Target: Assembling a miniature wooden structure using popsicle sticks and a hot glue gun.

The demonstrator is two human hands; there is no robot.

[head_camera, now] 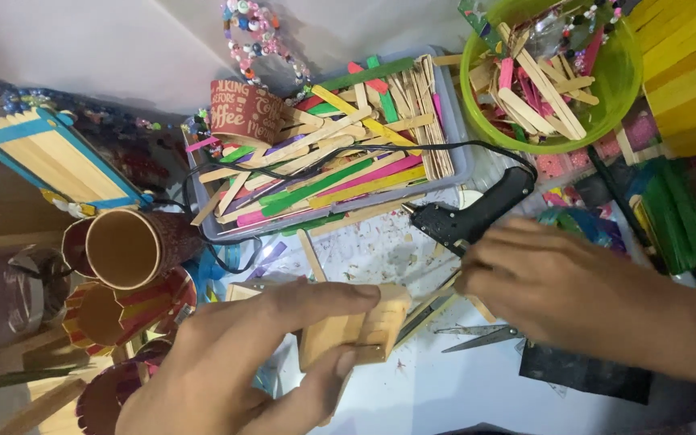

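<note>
- While my left hand (pixel 235 370) pinches it near centre, the small stick-built wooden box (pixel 356 329) looks pale and unpainted.
- My right hand (pixel 557 294) closes around the black glue gun (pixel 469 216).
- Scissors (pixel 477 337) lie just right; a tray of coloured sticks (pixel 324 153) sits beyond.

glue gun (pixel 477 211) lies between tray (pixel 462 153) and scissors (pixel 477 338).
</note>
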